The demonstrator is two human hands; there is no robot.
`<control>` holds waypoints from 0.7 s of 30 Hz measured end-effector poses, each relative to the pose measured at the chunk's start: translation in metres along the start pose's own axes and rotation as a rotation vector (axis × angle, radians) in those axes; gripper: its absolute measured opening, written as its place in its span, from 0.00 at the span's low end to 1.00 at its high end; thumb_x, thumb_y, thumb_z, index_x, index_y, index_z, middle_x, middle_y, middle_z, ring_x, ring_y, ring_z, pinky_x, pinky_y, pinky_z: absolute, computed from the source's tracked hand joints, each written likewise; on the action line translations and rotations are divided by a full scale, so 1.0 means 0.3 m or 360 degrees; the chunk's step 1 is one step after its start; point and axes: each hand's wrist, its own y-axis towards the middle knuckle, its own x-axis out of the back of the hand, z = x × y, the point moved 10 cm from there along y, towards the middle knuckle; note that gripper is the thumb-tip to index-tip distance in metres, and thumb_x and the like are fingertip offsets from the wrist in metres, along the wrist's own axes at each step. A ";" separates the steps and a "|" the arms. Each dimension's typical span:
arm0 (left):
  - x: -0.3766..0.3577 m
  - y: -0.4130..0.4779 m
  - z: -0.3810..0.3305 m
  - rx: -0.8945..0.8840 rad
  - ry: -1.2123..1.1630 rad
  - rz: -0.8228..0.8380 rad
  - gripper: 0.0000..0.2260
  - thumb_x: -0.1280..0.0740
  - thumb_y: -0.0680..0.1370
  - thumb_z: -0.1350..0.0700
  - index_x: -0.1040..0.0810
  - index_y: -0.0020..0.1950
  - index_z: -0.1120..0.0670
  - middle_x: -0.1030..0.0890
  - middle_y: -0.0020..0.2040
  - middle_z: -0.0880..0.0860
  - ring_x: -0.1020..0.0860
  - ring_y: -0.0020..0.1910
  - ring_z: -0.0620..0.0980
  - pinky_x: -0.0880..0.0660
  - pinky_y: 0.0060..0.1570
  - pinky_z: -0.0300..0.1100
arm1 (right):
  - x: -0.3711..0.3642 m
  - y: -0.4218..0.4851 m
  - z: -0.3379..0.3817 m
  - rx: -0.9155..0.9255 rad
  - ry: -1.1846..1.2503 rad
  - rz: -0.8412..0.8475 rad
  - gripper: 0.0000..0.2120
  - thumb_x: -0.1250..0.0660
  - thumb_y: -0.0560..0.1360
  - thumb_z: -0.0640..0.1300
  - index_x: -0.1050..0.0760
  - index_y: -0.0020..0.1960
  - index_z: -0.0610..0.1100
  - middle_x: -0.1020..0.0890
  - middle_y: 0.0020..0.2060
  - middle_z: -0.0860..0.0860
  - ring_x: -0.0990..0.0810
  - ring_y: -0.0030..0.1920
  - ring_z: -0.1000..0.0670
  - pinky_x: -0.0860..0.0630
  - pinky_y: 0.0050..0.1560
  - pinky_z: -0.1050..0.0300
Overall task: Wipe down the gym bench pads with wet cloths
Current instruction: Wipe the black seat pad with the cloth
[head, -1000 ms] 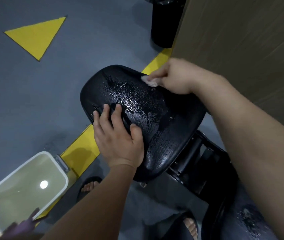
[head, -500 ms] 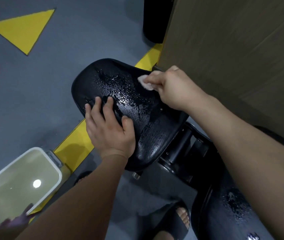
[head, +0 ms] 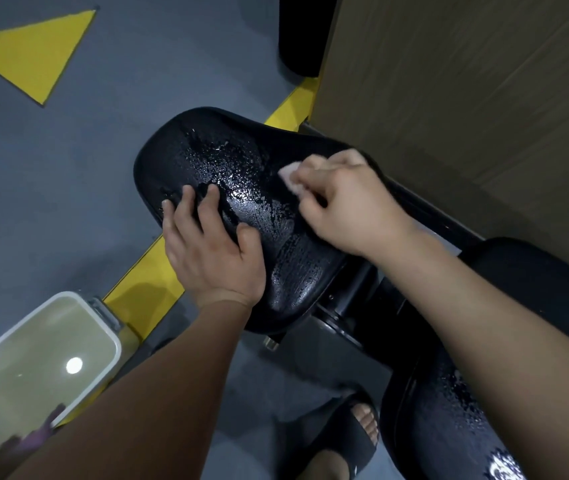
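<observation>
While the seat pad [head: 241, 202] sat tilted on its black frame just in front of the person, near a wood-grain panel [head: 466, 81], both hands were on it. The pad was a rounded, saddle-like shape in black pebbled vinyl. Beads of water covered its middle and caught the light, so I judged the wiping to be well under way but not finished.

The right hand [head: 348, 206] worked the far right edge, its fingers curled tight round a small, pale pinkish cloth [head: 290, 178] bunched into a wad, only a corner poking out past the knuckles. That tight pinch looked meant to keep the wet wad from slipping on the slick surface. The left hand [head: 206, 247] lay flat on the near left side with its fingers straight and slightly spread, pressing down, most likely to hold the pad steady against the rubbing. A darker patch showed under those fingertips; whether it was a dark cloth or only a wet film, I could not tell from where I stood.

Lower right, a second pad [head: 449, 427] of the same grainy black stuff was also speckled with droplets. On the grey floor [head: 68, 168] to the left stood a white-rimmed rectangular tub [head: 111, 336] of cloudy water, kept within arm's reach, presumably for rinsing. It rested partly on a yellow floor stripe [head: 144, 271], and a yellow triangle [head: 33, 53] marked the floor further off. One foot in a black sandal [head: 362, 431] was planted between the pads.
</observation>
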 end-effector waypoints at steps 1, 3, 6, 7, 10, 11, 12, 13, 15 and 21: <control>0.001 0.001 0.001 0.0001 0.0005 -0.0006 0.28 0.41 0.75 0.48 0.28 0.74 0.53 0.32 0.77 0.56 0.40 0.79 0.63 0.43 0.77 0.58 | -0.002 -0.026 0.029 0.0071 0.0075 0.0005 0.09 0.35 0.77 0.44 0.17 0.51 0.47 0.15 0.49 0.56 0.27 0.50 0.48 0.31 0.59 0.57; -0.002 0.000 0.004 0.0013 0.0001 0.0010 0.28 0.42 0.75 0.48 0.29 0.75 0.53 0.33 0.77 0.56 0.41 0.79 0.62 0.43 0.77 0.57 | 0.013 -0.034 0.020 0.0098 0.0118 0.0031 0.08 0.33 0.78 0.44 0.15 0.53 0.48 0.15 0.49 0.57 0.26 0.50 0.49 0.30 0.60 0.58; -0.003 -0.001 0.004 0.0019 -0.0009 0.0031 0.28 0.42 0.75 0.48 0.29 0.75 0.53 0.34 0.78 0.55 0.42 0.80 0.61 0.44 0.77 0.57 | 0.037 0.004 -0.059 0.0009 -0.0052 -0.0059 0.07 0.34 0.77 0.40 0.18 0.46 0.46 0.15 0.47 0.57 0.23 0.46 0.44 0.27 0.55 0.53; -0.002 -0.001 0.005 0.0017 -0.0008 0.0030 0.28 0.42 0.75 0.48 0.30 0.75 0.53 0.34 0.78 0.55 0.42 0.80 0.61 0.44 0.77 0.57 | 0.045 0.006 -0.073 -0.0045 -0.0082 -0.0140 0.07 0.35 0.78 0.39 0.18 0.46 0.45 0.15 0.46 0.56 0.23 0.44 0.43 0.27 0.52 0.52; -0.002 -0.001 0.004 0.0006 -0.0018 0.0016 0.28 0.42 0.75 0.48 0.29 0.75 0.52 0.33 0.78 0.55 0.42 0.80 0.61 0.44 0.76 0.57 | 0.027 -0.064 -0.024 -0.0042 -0.0088 -0.0207 0.11 0.36 0.80 0.41 0.17 0.57 0.47 0.16 0.47 0.54 0.27 0.45 0.45 0.26 0.51 0.51; -0.002 -0.001 0.005 0.0005 -0.0017 0.0010 0.28 0.42 0.75 0.48 0.29 0.75 0.52 0.33 0.78 0.55 0.41 0.79 0.62 0.44 0.76 0.57 | 0.016 -0.102 0.016 0.0048 -0.0035 -0.0171 0.12 0.34 0.80 0.41 0.17 0.61 0.47 0.16 0.47 0.55 0.27 0.45 0.46 0.25 0.50 0.53; -0.001 -0.002 0.006 0.0006 -0.0013 0.0007 0.28 0.41 0.75 0.48 0.29 0.75 0.52 0.33 0.78 0.55 0.41 0.79 0.62 0.43 0.76 0.57 | 0.011 -0.135 0.057 0.0146 0.0021 -0.0111 0.14 0.33 0.80 0.41 0.18 0.63 0.47 0.17 0.47 0.55 0.28 0.46 0.46 0.25 0.50 0.54; -0.001 -0.002 0.006 0.0006 -0.0013 0.0010 0.28 0.41 0.75 0.48 0.29 0.75 0.52 0.33 0.78 0.55 0.41 0.79 0.62 0.43 0.76 0.57 | 0.011 -0.154 0.083 0.0229 0.0062 -0.0040 0.14 0.34 0.80 0.42 0.19 0.64 0.47 0.17 0.48 0.56 0.28 0.45 0.46 0.25 0.50 0.54; -0.001 -0.002 0.006 0.0013 -0.0020 0.0025 0.28 0.42 0.75 0.48 0.29 0.75 0.52 0.34 0.78 0.55 0.41 0.79 0.61 0.43 0.76 0.58 | 0.026 -0.142 0.074 0.0313 0.0097 0.0024 0.13 0.37 0.82 0.45 0.17 0.62 0.47 0.17 0.49 0.56 0.27 0.44 0.47 0.26 0.50 0.54; -0.004 -0.003 0.011 0.0010 -0.0019 0.0035 0.28 0.43 0.75 0.47 0.29 0.75 0.52 0.34 0.78 0.55 0.42 0.80 0.61 0.44 0.77 0.57 | 0.038 -0.133 -0.013 0.0014 0.0029 -0.0212 0.11 0.34 0.79 0.39 0.16 0.57 0.45 0.16 0.49 0.52 0.27 0.46 0.46 0.27 0.53 0.54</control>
